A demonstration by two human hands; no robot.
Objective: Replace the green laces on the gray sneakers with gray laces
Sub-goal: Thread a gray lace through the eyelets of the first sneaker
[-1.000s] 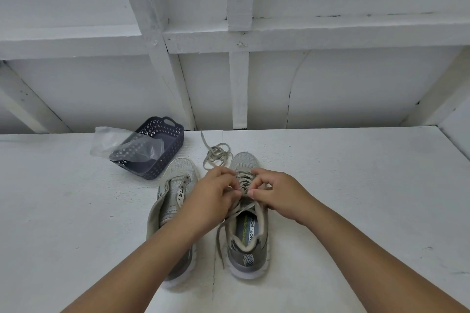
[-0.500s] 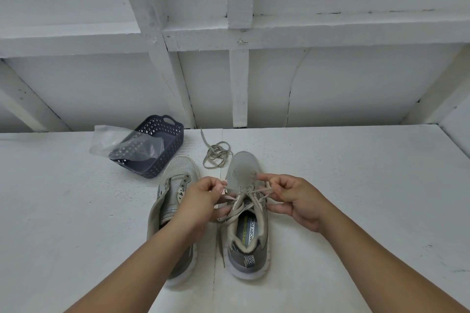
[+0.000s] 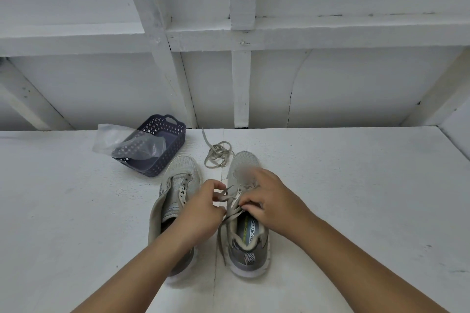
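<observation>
sneakers (image 3: 248, 213): gray woven mesh cloth, matt
loose lace (image 3: 218, 153): flat woven cloth
basket (image 3: 162, 157): dark perforated plastic
bag (image 3: 119, 138): clear glossy plastic film
desk (image 3: 356, 198): white-painted, matt, scuffed

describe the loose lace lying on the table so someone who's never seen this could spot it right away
Start at the white table and find the two gray sneakers standing side by side. Just beyond their toes, right of the dark perforated basket, lies the loose lace. Unlike the lace threaded through the right sneaker, it is in no shoe: a tangled coil with one end trailing toward the wall.
</observation>
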